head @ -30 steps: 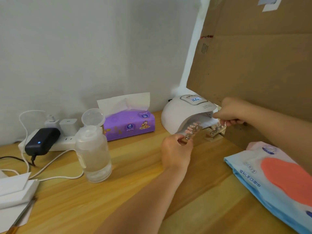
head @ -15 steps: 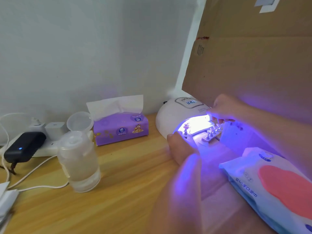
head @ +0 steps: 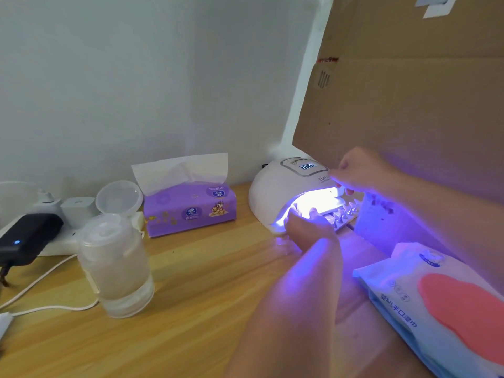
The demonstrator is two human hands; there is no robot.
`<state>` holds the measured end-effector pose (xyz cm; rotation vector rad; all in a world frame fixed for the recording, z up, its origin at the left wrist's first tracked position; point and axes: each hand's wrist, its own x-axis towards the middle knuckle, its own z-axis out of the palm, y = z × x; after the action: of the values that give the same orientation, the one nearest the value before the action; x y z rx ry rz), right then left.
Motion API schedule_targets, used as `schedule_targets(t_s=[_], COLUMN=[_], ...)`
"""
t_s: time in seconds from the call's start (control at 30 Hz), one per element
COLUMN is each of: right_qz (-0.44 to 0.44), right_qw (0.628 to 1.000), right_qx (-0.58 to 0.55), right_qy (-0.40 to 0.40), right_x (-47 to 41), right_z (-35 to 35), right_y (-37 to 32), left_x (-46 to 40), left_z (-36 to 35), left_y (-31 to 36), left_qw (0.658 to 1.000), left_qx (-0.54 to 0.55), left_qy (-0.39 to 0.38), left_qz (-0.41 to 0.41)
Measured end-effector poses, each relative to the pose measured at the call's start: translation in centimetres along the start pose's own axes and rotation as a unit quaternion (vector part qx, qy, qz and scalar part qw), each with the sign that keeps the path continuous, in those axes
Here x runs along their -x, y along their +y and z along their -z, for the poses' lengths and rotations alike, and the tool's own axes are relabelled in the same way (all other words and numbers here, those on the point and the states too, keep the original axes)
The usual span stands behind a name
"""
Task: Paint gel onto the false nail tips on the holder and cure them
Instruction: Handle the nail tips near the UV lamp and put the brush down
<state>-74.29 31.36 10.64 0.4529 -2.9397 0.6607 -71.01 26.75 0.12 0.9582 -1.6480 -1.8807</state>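
While the left hand (head: 308, 227) pinches one holder (head: 341, 218) of nail tips at the glowing lamp's (head: 283, 192) mouth, the right hand's (head: 362, 170) curled fingers hover above, grip unclear, near the desk's (head: 191, 309) back edge.

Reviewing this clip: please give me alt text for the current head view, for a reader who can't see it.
Two hands reach into the glowing mouth of a white nail lamp on a wooden desk: the left hand at its opening, the right hand above a nail tip holder. A purple tissue pack, frosted bottle and wipes pack sit nearby.
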Motion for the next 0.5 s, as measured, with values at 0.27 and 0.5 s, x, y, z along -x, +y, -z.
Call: schedule_targets(t_s=[0.27,0.5], right_qz=[0.04,0.081], right_qw=[0.999,0.996], right_qx=[0.007,-0.038], right_qy=[0.009,0.007], right_x=[-0.6,-1.6], right_z=[0.0,-0.9], right_y=[-0.5,-0.2], left_x=[0.3,0.3], left_z=[0.5,1.1], left_y=[0.4,1.2], left_qw=[0.997,0.986], left_qx=[-0.074,-0.086], left_qy=[-0.002,-0.114], left_qz=[-0.03,-0.084])
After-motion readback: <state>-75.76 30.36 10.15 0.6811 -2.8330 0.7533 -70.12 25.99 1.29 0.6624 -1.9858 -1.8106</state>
